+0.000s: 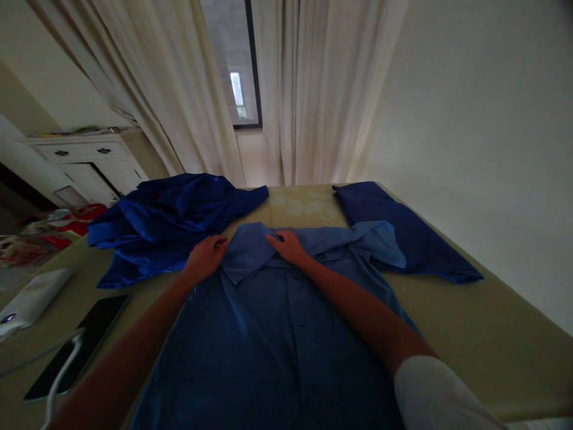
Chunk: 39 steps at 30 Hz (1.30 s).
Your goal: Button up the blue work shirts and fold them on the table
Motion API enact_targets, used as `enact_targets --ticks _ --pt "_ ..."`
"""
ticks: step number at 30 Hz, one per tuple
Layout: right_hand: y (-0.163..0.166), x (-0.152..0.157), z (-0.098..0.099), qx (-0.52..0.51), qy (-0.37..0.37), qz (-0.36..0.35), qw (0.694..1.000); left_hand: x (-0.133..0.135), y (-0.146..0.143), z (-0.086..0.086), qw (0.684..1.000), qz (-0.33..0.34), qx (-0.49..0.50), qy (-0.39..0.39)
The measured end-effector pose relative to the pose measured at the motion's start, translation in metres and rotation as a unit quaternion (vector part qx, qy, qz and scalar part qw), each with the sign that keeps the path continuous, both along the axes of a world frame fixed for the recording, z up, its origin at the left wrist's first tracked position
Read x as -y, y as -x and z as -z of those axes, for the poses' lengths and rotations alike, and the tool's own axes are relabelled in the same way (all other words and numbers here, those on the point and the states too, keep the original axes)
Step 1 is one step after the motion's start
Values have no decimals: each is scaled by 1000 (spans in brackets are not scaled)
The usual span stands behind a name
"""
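A blue button-up shirt (pixel 264 340) lies front side up before me, its collar end away from me. At its left shoulder edge, beside the collar, my left hand (pixel 206 260) has its fingers curled in, closed on the cloth. My right hand (pixel 289 246) reaches across the front and grips the collar (pixel 244 248) near its middle, with thumb and forefinger at the fold. The other collar part (pixel 380 239) spreads out to the right. Buttons run down the middle of the shirt.
A crumpled bright blue garment (pixel 179 209) lies at the back left of the table (pixel 470 340). Folded dark blue cloth (pixel 394 233) sits at the back right, against the wall side. A phone (pixel 85 340) with a white cable and a white device (pixel 33 301) are at left.
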State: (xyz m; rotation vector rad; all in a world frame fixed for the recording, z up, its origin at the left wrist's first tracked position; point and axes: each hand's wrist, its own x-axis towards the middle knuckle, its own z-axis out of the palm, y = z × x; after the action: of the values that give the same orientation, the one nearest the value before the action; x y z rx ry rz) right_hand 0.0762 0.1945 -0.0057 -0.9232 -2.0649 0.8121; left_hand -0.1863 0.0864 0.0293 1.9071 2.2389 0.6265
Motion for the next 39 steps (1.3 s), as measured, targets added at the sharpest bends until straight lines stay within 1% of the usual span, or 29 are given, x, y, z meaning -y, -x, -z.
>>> enact_targets --ticks 3,5,6,8,10,12,13,15,16,18,20,22,24,26,30,33,36,39 --pt "-2 0 1 33 -17 -14 999 -30 -18 -2 998 -43 26 35" --pt "-2 -1 2 66 -26 -35 997 -51 -26 0 995 -52 44 73" --pt "-2 -2 3 74 -32 -32 996 -60 -29 2 994 -54 49 86" --pt "-1 -3 4 68 -40 8 997 -72 -31 5 993 -63 47 92" --pt "-1 -3 5 50 -36 52 997 -76 -29 9 993 -83 36 81" --pt "0 -1 6 40 -38 70 996 -70 -24 13 996 -76 7 47" --pt "0 0 7 38 -46 71 996 -63 -20 15 998 -54 -13 22" --pt "1 2 9 41 -73 67 994 -44 -10 21 998 12 -62 -26" --pt "1 3 10 46 -85 67 993 -33 -4 24 995 46 -83 -35" --pt "2 4 12 64 -96 71 991 -9 8 33 990 85 -111 -17" --pt "3 5 13 83 -96 75 989 12 20 41 988 91 -124 8" --pt "3 5 13 94 -93 78 988 30 30 46 987 102 -124 10" --pt "2 6 10 100 -87 75 988 43 35 43 985 134 -112 0" --pt "1 7 6 105 -81 66 989 54 35 36 983 155 -94 -11" --pt "-1 11 1 114 -69 37 990 72 32 21 988 134 -71 -29" --pt "0 11 3 127 -73 20 989 76 32 16 993 102 -57 -10" --pt "1 11 7 148 -94 21 984 66 28 14 997 59 -41 -7" --pt "2 10 7 179 -122 17 976 38 16 11 999 23 -23 -27"
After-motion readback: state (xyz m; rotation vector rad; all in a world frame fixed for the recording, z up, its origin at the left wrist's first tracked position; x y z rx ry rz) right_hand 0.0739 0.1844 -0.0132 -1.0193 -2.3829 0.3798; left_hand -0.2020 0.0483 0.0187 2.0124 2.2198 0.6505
